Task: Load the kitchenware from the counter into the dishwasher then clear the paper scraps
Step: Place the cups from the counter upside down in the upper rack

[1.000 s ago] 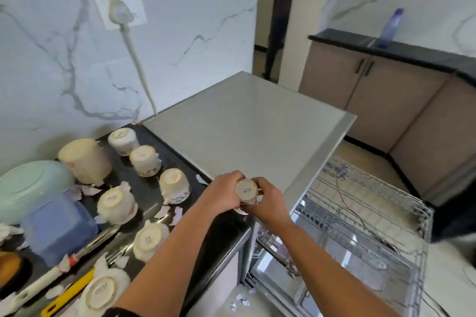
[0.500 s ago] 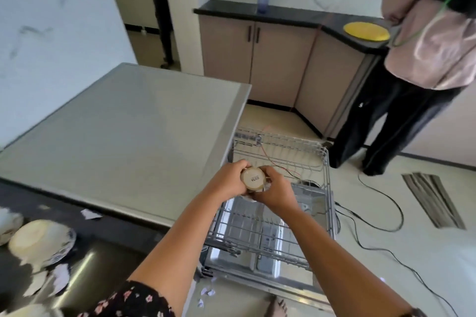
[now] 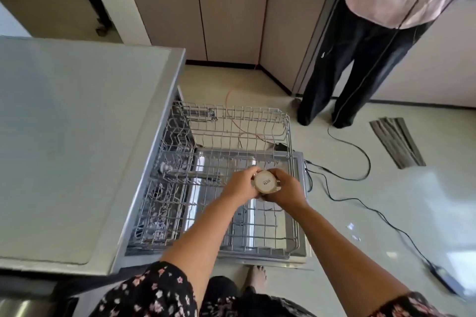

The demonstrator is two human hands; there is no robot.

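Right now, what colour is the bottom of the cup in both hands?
Cream, with small dark lettering on it; the head view shows the cup best.

I see the cup (image 3: 266,182) held between the left hand (image 3: 240,184) and the right hand (image 3: 284,192) above the rack (image 3: 231,112), with the dishwasher top (image 3: 77,136) left of it, a cable (image 3: 365,162) on the floor to the right, and a standing person (image 3: 360,64) behind.

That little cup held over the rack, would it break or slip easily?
Probably fragile: the cup looks like glazed ceramic. Likely light, as it sits small between the left hand and right hand. Its glaze may be slippery.
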